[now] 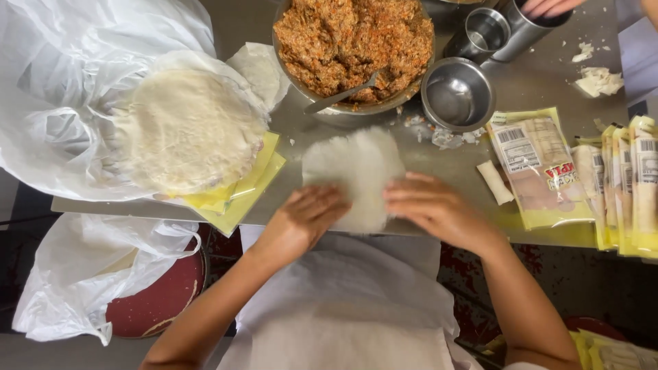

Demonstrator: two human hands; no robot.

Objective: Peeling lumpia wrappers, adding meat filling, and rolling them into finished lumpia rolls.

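A thin white round wrapper sheet (356, 168) lies on the steel table (411, 161) in front of me. My left hand (305, 218) rests fingers down on its near left edge. My right hand (432, 209) presses on its near right edge. Behind the sheet stands a big steel bowl (295, 75) full of orange-brown minced filling (353, 41), with a spoon (339, 96) stuck in it. One finished white roll (495, 182) lies to the right of the sheet.
A stack of round wrappers (185, 130) sits in an open plastic bag on yellow packets at left. Small steel bowl (457, 94) and steel cups (486, 31) stand right of the filling. Yellow wrapper packets (541, 171) lie at right. Another person's hand (548, 7) shows at top.
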